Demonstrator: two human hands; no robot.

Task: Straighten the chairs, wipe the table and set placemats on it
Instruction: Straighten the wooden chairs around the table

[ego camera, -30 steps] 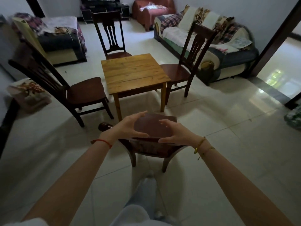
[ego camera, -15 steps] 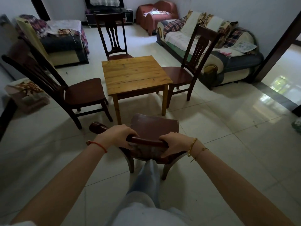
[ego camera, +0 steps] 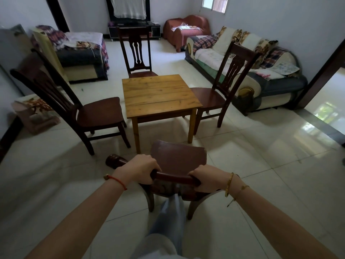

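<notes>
The left hand [ego camera: 139, 169] and the right hand [ego camera: 206, 178] are both curled over the top rail [ego camera: 173, 178] of the near chair [ego camera: 179, 156], gripping it a little apart. The person's leg [ego camera: 168, 217] is just behind the chair back. This chair stands apart from the wooden table [ego camera: 158, 94], its seat facing the near edge but slightly skewed. The step in hand looks like the first one, straightening the chairs. The next move likely calls for sliding the chair forward and squaring it to the table edge, both hands steering evenly. The left chair [ego camera: 100, 111] stands angled and a little off the table, while the right chair [ego camera: 207, 98] and the far chair [ego camera: 138, 53] sit close in. No cloth or placemats show, so wiping and setting appear not yet done.
</notes>
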